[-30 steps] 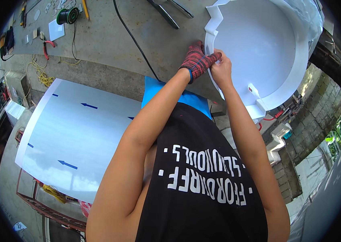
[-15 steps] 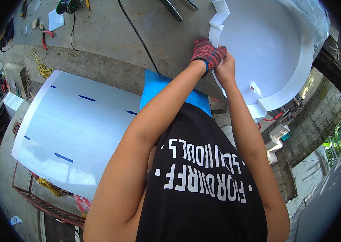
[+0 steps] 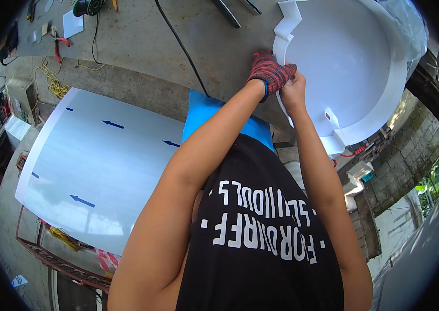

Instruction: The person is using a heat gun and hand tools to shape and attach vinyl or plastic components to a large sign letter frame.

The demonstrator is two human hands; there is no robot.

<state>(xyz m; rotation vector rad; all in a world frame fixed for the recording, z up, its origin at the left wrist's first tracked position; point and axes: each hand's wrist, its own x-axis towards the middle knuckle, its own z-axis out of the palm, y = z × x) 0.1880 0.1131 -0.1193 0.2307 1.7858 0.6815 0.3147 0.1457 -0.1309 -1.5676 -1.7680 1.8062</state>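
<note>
A large white shallow shell (image 3: 346, 70) with an upright strip wall lies at the right of the grey workbench (image 3: 141, 52). Its wall is curved on the right and stepped in zigzags at the upper left. My left hand (image 3: 273, 71), in a red-and-black knit glove, is closed over the wall on the shell's left side. Right beside it, my bare right hand (image 3: 293, 92) grips the same wall, its fingertips partly hidden by the glove. A small white tab (image 3: 330, 117) with a red mark stands inside the shell near its lower edge.
Pliers with red handles (image 3: 59, 46), a wire spool (image 3: 87, 6) and a white card (image 3: 73, 23) lie on the bench's left. A black cable (image 3: 180, 44) crosses it. Left of me is a glossy white sheet (image 3: 100, 171) with blue arrows. Clear plastic (image 3: 408, 26) hangs over the shell's far corner.
The shell and both hands appear slightly farther right, as does the bench, so the view has shifted a little. Both hands keep their hold on the wall.
</note>
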